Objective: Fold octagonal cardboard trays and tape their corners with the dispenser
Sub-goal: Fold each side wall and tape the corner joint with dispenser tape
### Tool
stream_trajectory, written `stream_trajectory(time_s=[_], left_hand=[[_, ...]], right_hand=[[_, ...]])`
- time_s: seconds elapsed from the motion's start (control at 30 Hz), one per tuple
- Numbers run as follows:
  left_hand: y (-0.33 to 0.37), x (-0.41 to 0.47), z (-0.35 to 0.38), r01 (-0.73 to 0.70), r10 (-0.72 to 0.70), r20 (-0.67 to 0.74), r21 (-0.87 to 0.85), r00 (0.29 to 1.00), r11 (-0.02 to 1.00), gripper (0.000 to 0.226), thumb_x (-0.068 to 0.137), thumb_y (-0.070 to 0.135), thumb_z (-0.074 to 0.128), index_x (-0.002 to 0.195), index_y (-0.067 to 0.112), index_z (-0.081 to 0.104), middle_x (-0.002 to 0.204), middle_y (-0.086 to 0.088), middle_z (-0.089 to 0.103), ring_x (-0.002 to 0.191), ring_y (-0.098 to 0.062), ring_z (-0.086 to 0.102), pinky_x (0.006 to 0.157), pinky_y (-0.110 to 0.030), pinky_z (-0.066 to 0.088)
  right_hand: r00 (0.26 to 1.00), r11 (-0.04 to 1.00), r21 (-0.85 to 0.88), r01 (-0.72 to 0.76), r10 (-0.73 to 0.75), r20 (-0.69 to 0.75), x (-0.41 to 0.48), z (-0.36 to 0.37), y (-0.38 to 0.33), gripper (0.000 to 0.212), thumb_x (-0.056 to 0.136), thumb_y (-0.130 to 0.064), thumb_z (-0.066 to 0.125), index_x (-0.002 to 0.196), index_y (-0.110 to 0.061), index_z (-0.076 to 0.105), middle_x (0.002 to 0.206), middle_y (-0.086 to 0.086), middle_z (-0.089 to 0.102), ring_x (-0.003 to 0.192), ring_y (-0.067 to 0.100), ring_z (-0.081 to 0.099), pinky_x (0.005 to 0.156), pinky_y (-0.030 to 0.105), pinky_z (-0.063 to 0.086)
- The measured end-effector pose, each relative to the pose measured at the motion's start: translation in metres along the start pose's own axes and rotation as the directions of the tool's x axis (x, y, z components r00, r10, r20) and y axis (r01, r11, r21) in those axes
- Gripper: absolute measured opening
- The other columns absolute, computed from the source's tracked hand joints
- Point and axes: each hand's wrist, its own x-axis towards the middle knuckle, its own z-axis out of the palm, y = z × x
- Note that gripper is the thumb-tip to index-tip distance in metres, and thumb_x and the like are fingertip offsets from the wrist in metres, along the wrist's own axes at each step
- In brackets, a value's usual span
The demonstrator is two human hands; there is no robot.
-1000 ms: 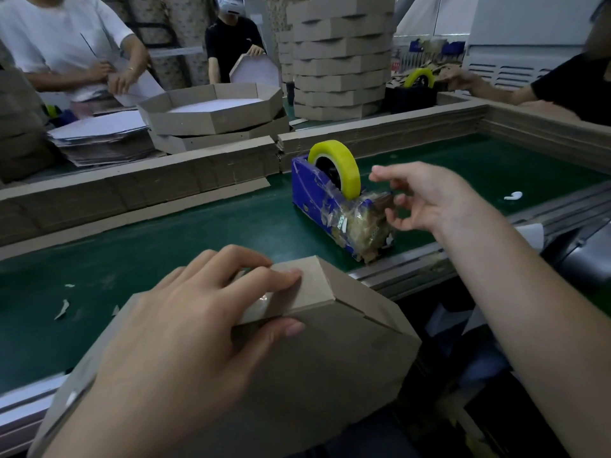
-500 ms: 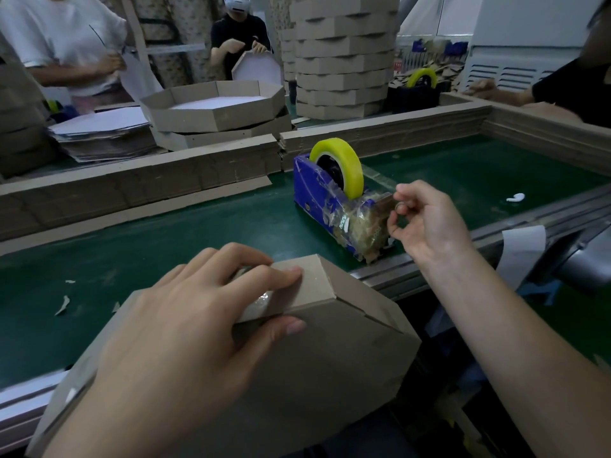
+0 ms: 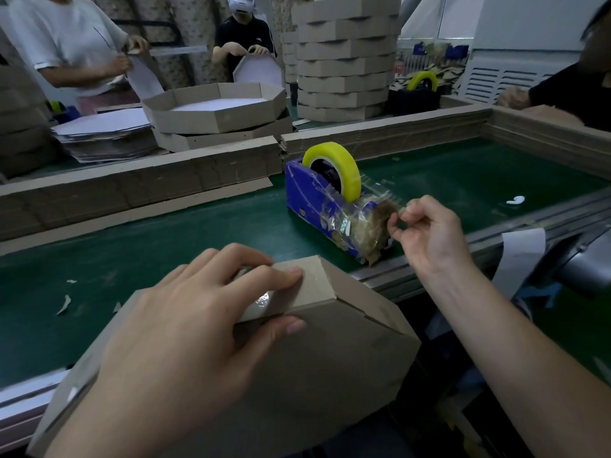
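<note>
At the bottom centre of the frame, a cardboard tray (image 3: 314, 358) is held tilted, its brown underside facing the camera and its far edge lying over the near rail of the green belt (image 3: 165, 246). The left hand (image 3: 185, 325) grips it at a folded corner: the fingers lie curled over the side wall and the thumb presses against the underside below them. A shiny patch of clear film shows between the fingers and thumb.

Right of centre, a blue tape dispenser (image 3: 314, 203) stands on the belt near its front rail, carrying a yellow roll (image 3: 330, 153). Its front end is wrapped in crumpled old tape. The right hand (image 3: 429, 233) is at that front end, thumb and forefinger pinching the clear tape (image 3: 380, 193) that runs from the roll, the other fingers curled in.

Small scraps (image 3: 62, 304) lie on the belt at the left. Behind a low cardboard wall (image 3: 139, 183), at upper centre, sit finished trays (image 3: 215, 107), with a tall stack (image 3: 344, 61) to their right and flat sheets (image 3: 102, 127) to their left. A second dispenser (image 3: 420, 90) stands at the upper right. Other people work at the top and right edges.
</note>
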Motion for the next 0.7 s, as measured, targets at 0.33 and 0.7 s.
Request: stream_trajectory(time_s=[0.33,0.7], left_hand=[[0.0,-0.001,0.0,0.003,-0.003,0.008,-0.001,1.0,1.0,0.042,0.083,0.061,0.044,0.11,0.039,0.068,0.105,0.017,0.061,0.091,-0.016,0.064,0.06,-0.035,0.052],[-0.003,-0.001,-0.004,-0.033,0.03,0.065,0.046,0.997,0.998,0.043,0.087,0.056,0.04,0.123,0.045,0.061,0.112,0.016,0.062,0.092,-0.019,0.063,0.062,-0.036,0.052]], right_hand=[[0.993,0.939,-0.321,0.122,-0.111,0.051,-0.008,-0.023,0.007,0.026,0.07,-0.002,0.061,0.049,-0.011,0.047,0.063,0.001,0.045,0.062,0.011,0.051,0.074,0.031,0.051],[0.858,0.254,-0.844,0.473,-0.351,0.375,-0.014,-0.04,0.001,0.012,0.092,-0.012,0.064,0.08,-0.016,0.063,0.09,0.001,0.056,0.084,0.018,0.065,0.078,0.034,0.056]])
